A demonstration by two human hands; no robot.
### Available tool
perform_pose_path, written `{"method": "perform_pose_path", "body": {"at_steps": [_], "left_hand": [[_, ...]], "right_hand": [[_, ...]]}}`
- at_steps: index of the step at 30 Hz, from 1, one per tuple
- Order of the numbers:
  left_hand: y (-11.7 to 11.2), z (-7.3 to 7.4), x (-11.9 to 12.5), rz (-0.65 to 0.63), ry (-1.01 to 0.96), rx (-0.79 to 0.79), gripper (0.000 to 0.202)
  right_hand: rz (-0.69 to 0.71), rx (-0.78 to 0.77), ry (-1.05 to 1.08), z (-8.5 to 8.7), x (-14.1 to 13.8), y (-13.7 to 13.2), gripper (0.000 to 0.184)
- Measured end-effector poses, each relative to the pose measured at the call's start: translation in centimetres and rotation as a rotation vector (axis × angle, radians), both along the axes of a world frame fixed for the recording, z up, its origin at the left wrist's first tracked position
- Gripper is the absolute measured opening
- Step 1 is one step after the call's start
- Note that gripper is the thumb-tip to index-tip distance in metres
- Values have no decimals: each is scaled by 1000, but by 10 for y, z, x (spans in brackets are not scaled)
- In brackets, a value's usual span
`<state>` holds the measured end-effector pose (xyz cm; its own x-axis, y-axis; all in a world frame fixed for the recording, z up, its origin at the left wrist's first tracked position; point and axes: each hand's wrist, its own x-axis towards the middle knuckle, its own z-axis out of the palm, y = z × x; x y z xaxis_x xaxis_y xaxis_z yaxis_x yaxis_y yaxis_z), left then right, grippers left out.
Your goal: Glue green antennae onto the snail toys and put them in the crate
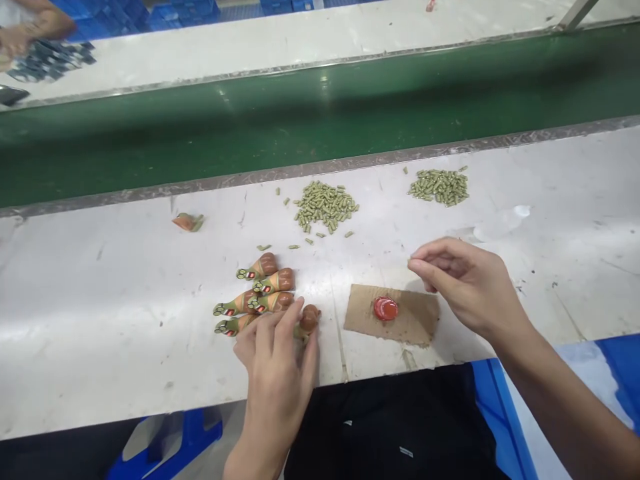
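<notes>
My left hand (277,373) is closed around a small painted figure piece (310,319) with a brown rounded end; the fingers hide much of it. Beside it lie several similar pieces (273,281), brown at one end and green with black rings at the other. Above the right end of a cardboard scrap (360,310), my right hand (460,280) pinches thumb and forefinger together; whatever is between the tips is too small to make out. On the cardboard sits a small round cap with glossy red paint or glue (386,309).
Two piles of small green pegs, one in the middle (325,205) and one further right (440,187), lie beyond my hands. A single painted piece (188,222) lies far left. A clear plastic bottle (500,223) lies at right. Behind runs a green conveyor belt (300,113); a co-worker's hand (15,43) shows top left.
</notes>
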<state>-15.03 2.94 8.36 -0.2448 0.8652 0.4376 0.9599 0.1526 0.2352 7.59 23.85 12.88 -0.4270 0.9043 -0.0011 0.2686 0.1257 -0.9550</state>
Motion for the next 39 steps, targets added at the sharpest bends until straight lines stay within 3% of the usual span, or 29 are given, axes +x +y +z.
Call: {"method": "perform_pose_path", "body": {"at_steps": [3,8,17,20,25,28,31,34,37,39], "left_hand": [[2,1,6,-149,-110,-8,53],[-1,9,12,-246,-257,-14,40],[-11,7,14,-317,-386,-9,30],[-8,4,18,-303,-301,80,33],[-3,-3,22,-230,-133,142,34],[-4,-2,22,-285,-185,79,28],[-8,0,23,-355,-303,70,38],[-11,1,24,-256,-375,105,47],[-9,-1,23,-92,-252,48,45],[-7,-2,22,-55,-192,-33,34]], "right_hand": [[-5,-94,-13,0,23,-16,13],[-11,-252,16,-6,33,-36,9],[-14,-215,33,-22,27,-42,11],[-22,-222,21,-21,27,-42,8],[42,-81,-35,-15,24,-44,13],[118,44,-83,-10,20,-48,17],[180,131,-104,-6,17,-52,20],[241,204,-114,-4,13,-55,19],[290,254,-165,-4,11,-54,21],[317,273,-226,-3,9,-53,24]]}}
